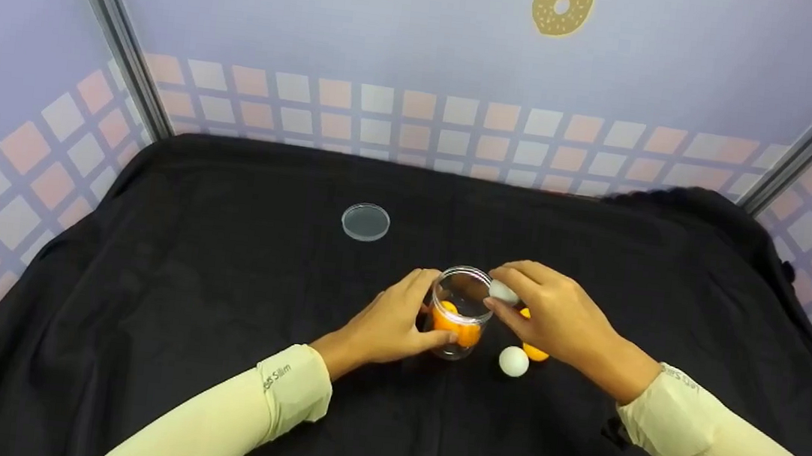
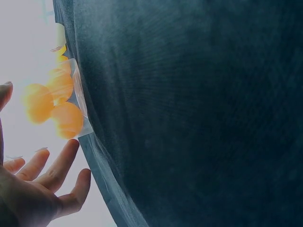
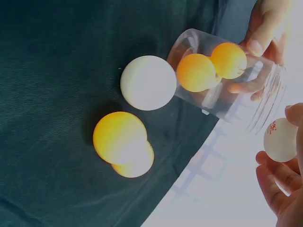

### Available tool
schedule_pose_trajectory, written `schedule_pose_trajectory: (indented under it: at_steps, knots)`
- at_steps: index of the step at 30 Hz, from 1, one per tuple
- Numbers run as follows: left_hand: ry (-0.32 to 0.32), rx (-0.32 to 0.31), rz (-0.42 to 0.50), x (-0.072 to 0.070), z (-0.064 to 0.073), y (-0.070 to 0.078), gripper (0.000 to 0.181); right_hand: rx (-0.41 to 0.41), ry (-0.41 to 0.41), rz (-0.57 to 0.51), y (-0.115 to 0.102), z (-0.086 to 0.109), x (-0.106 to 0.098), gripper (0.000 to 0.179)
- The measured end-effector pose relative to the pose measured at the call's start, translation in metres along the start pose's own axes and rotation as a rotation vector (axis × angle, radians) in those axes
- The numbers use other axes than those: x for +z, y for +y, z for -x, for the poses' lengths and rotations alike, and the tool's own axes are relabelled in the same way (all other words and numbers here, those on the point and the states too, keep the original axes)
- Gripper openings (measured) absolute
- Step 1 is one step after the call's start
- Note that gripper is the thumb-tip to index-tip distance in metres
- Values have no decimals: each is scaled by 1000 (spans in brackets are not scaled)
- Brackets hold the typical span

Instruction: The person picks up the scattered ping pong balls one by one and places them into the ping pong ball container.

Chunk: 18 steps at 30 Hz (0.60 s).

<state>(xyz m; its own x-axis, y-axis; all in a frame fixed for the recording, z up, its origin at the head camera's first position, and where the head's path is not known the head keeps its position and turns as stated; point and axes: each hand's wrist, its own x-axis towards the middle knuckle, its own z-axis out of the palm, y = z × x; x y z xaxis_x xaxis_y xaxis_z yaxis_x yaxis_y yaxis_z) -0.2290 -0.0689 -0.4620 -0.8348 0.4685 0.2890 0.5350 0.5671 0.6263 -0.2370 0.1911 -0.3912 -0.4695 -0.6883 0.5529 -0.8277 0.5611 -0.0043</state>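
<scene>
A clear jar [image 1: 452, 352] stands on the black cloth with several orange ping-pong balls [image 1: 469, 335] inside. My left hand [image 1: 382, 325] grips its side, thumb in front and fingers behind. At the open rim, my right hand [image 1: 556, 312] pinches a white ping-pong ball [image 3: 281, 140] between thumb and fingers. Right of the jar another white ball [image 1: 513, 362] lies on the cloth. Two orange balls [image 3: 120, 138] rest beside it, partly hidden under my right hand in the head view. Glare washes out part of the left wrist view, where my left fingers [image 2: 61, 165] show near the balls.
A round clear lid [image 1: 366, 222] lies flat on the cloth, behind and left of the jar. Black cloth [image 1: 220, 276] covers the whole table. Patterned panels [image 1: 425, 49] enclose its back and sides, with metal posts at the corners.
</scene>
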Motion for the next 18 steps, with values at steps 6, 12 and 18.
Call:
schedule_pose_trajectory:
  at_steps: [6,12,18]
  knots:
    - [-1,6,-13,-1,0,0,74,-24,7,32,-4,-11,2,28]
    - [6,29,-12,-1,0,1,74,-39,11,51,-7,-19,6,29]
    - [8,42,-12,-1,-1,0,74,-38,0,51,-9,-23,8,30]
